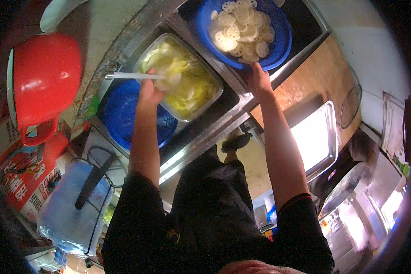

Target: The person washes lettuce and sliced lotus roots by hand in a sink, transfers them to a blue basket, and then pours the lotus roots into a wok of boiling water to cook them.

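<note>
My right hand (259, 80) grips the near rim of a blue plastic colander (283, 44), its thumb over the edge. Sliced lotus root (243, 32) is heaped in that colander, at the far sink basin. My left hand (150, 90) is at the left rim of a clear plastic container (205, 106). Leafy greens (186, 84) sit in water inside it. A white faucet spout (133, 76) crosses over the left fingers, hiding whether they grip the spout or the rim. Below the left forearm, a second blue colander (118, 113) stands in the near basin, partly covered by the arm.
A metal divider (222, 70) separates the basins. At right, a shiny metal tray (334, 144) lies on a wooden board (315, 73), with a wok (346, 185) beyond. On the left are a red handled container (48, 82) and a large blue water bottle (68, 205).
</note>
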{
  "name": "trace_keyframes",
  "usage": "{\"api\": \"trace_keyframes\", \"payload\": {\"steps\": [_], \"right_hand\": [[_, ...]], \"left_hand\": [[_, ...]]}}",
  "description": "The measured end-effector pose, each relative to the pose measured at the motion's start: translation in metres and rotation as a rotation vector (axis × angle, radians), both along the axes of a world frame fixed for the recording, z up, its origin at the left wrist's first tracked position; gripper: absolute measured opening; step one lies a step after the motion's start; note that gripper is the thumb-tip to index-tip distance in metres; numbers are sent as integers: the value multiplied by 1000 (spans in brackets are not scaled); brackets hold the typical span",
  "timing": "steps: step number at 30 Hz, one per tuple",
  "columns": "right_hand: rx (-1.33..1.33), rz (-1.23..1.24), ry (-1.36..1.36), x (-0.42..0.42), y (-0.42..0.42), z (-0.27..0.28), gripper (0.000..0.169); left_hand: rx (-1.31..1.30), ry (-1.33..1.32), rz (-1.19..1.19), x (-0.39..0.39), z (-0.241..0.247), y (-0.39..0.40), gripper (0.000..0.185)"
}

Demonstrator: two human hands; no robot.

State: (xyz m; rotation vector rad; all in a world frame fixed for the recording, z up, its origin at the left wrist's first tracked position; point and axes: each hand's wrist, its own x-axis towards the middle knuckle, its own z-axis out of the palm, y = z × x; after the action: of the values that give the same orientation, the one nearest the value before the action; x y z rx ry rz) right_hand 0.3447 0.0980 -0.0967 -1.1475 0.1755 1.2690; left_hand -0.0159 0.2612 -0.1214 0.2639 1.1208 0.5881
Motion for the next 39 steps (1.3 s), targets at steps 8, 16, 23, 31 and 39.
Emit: {"api": "trace_keyframes", "payload": {"steps": [8,16,23,31,39], "right_hand": [[-54,60,-40,7,-8,-9,49],[-36,49,-107,3,-7,6,49],[14,56,-81,-2,-4,7,47],[105,38,-37,5,-7,-12,47],[51,38,-35,-2,0,-4,48]], "left_hand": [[840,728,-552,44,23,-72,43],[1046,1226,-1565,76,-78,-45,39],[902,1230,-1675,80,-140,-3,39],[916,1230,-1504,79,-127,-11,38],[966,858,-887,64,-65,-23,38]]}}
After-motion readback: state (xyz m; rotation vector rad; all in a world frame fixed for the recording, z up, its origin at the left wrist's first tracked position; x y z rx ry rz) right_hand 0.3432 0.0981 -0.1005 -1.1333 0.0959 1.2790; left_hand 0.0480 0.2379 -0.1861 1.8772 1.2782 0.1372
